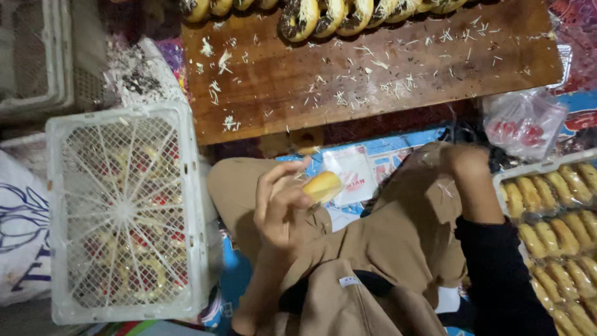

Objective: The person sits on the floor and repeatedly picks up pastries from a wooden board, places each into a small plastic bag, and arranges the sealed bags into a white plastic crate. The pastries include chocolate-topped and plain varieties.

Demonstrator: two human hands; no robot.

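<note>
White plastic mesh forms the crate (124, 214) at the left; through its lattice show packed pastries with red-and-yellow wrapping, blurred behind the grid. Just right of the crate, the left hand (280, 208) is raised over a tan-clad knee, fingers (272, 180) curled around a small golden bun (323, 185), which it grips by its near end above a clear wrapper (354, 174) lying on the blue floor mat (404, 140). Beyond, a brown wooden board (348, 74) strewn with white shreds carries along its far edge a row of ring pastries (323, 15) topped with dark coating and shreds. Farther right, the right hand (463, 162) rests at the other knee; whether it is open or closed cannot be told. A clear bag (525, 121) with red contents lies near the board's right corner, and a white tray (528, 169) at the right holds rows of golden buns.
</note>
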